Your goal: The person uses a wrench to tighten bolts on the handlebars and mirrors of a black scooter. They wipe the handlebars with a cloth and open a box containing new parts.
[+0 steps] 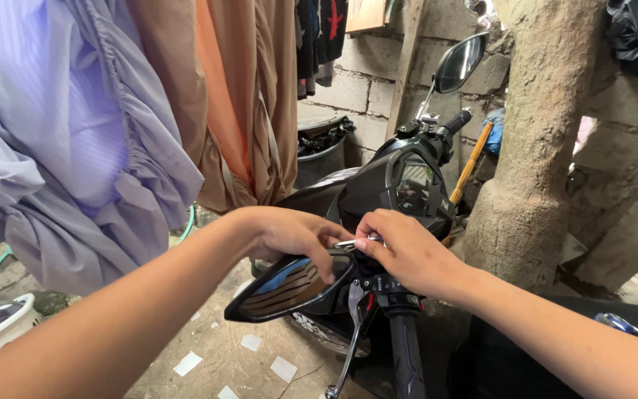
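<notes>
- The left hand [289, 235] curled over the top edge of the near mirror [289, 287], fingertips pressed against its black housing beside the glass.
- The right hand [407, 255] pinched a small bright metal piece [348, 243] just above the mirror's stem, where the stem met the handlebar [400, 310] of the black motorbike [400, 185]; whether that piece was a tool or a fitting could not be told.
- The mirror sat at the near end of the handlebar, tilted low with its glass turned upward; a second mirror [459, 63] stood upright on its stalk at the far end.
- The mirror looked light but fragile: a hard plastic shell around glass that would crack if knocked or squeezed. The shell's rim seemed the safe place to hold, with fingers kept off the glass, which would likely smear and slip.
- The metal piece seemed small, stiff and smooth, easy to lose from a pinch.
- No counter carried anything; the bike stood on a rough concrete floor [215, 347] scattered with pale scraps.
- Hanging clothes [90, 125] in lilac and tan crowded the left side, a thick tree trunk [533, 148] and a block wall [356, 96] closed in behind, and a dark barrel [319, 151] stood near the wall.
</notes>
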